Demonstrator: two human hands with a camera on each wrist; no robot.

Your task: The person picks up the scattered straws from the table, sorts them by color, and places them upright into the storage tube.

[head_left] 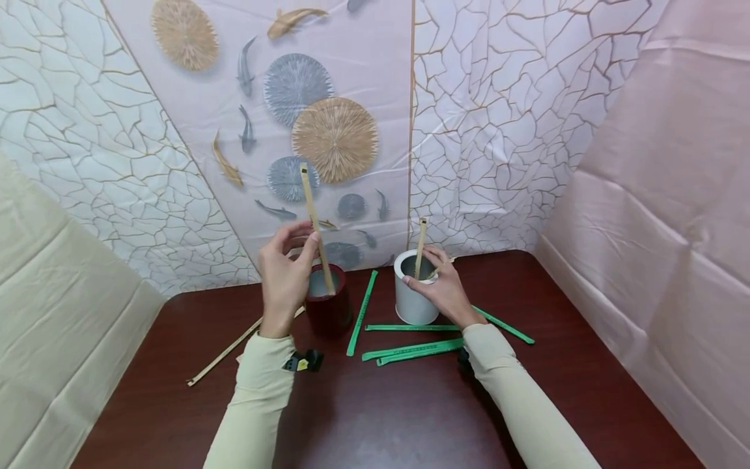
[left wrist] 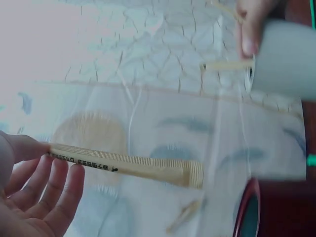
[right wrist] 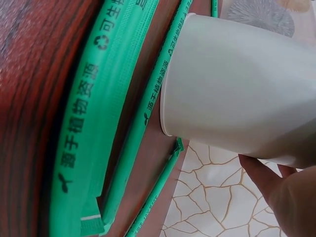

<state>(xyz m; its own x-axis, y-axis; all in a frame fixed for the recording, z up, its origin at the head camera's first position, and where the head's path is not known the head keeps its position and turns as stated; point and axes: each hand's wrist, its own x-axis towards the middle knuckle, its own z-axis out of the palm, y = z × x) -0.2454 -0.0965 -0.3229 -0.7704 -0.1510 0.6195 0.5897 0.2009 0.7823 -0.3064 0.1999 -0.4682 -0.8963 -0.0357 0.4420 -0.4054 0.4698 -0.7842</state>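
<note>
My left hand (head_left: 287, 273) pinches a tan paper-wrapped straw (left wrist: 128, 165) with printed characters, thumb against the fingertips. In the head view the straw's lower end overlaps the mouth of a dark red can (head_left: 331, 316); from the left wrist its end shows just short of the rim. My right hand (head_left: 446, 290) grips a white can (head_left: 415, 305) at its rim, thumb in front and fingers at the back right. Inside the white can a tan straw (head_left: 420, 251) stands up. Another tan straw (head_left: 442, 267) slants out beside the right fingers, partly hidden.
Several green wrapped straws (head_left: 410, 352) lie around the white can, one green straw (head_left: 363, 312) between the two cans. A tan straw (head_left: 225, 352) lies left of the red can. Patterned cloth (head_left: 334, 137) hangs behind the dark wooden table (head_left: 375, 417).
</note>
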